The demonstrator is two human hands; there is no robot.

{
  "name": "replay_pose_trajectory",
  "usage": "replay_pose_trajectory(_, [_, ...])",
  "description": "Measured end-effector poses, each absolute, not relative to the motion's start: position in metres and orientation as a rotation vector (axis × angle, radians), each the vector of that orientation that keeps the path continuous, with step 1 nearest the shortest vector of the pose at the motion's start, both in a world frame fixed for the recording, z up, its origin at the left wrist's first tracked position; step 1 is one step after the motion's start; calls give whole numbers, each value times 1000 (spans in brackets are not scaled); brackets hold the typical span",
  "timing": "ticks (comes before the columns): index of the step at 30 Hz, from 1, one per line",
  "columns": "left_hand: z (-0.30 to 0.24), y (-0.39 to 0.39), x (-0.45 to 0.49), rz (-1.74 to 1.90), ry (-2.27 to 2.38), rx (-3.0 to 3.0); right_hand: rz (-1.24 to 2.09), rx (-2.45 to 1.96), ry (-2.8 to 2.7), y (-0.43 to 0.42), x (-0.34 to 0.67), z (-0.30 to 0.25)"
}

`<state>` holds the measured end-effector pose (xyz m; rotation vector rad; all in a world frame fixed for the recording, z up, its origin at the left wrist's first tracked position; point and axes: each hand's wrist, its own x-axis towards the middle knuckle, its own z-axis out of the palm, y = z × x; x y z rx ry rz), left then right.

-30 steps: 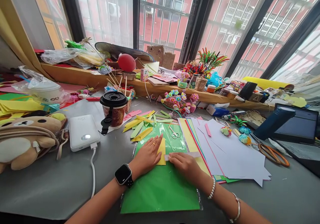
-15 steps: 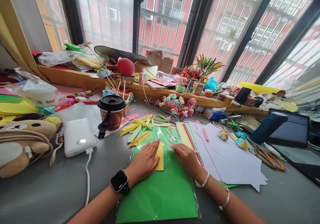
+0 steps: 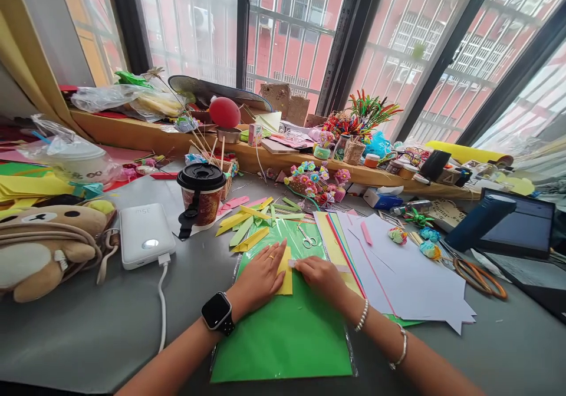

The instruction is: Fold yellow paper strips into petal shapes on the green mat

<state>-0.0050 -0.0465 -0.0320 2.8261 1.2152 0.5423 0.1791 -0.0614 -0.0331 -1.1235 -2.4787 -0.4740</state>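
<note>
My left hand (image 3: 260,272) lies flat with its fingers stretched out, pressing on a small piece of yellow paper (image 3: 286,281). That paper rests on a pack of green paper (image 3: 283,343) in a clear sleeve. Just to the right, my right hand (image 3: 321,275) is closed around a narrow pale flat strip (image 3: 340,267). One end of the strip shows at the fingertips beside the yellow paper, the other comes out past the hand. What the strip is made of I cannot make out. Small scissors (image 3: 308,240) lie above my right hand on the green pack.
Folded yellow and green paper pieces (image 3: 250,225) lie beyond the pack. A lidded coffee cup (image 3: 201,192) and a white power bank (image 3: 147,237) with a cable stand left. White sheets (image 3: 411,284) spread right, near a tablet (image 3: 515,225). A cluttered ledge (image 3: 265,163) runs behind.
The pale strip now shows in my right hand, whose fingers have come down close to the yellow paper. My left hand stays on that paper. The whole view has shifted slightly.
</note>
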Motion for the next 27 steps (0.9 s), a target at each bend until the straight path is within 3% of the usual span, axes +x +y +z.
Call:
replay_pose_trajectory(13, [-33,-48,-5,562,1201,2827,-416,-778,-2515,-118,188,-31])
replay_pose_trajectory(16, [-32,-49,-5,553,1206,2816,-238,-940,-2385,-102,192,-24])
replay_pose_trajectory(22, [-34,-47,-6,590,1194,2820,-338,-1285,-2290,-45,177,-21])
replay_pose_trajectory(27, [-34,-47,-5,570,1193,2818,-381,-1311,-2405,-38,170,-31])
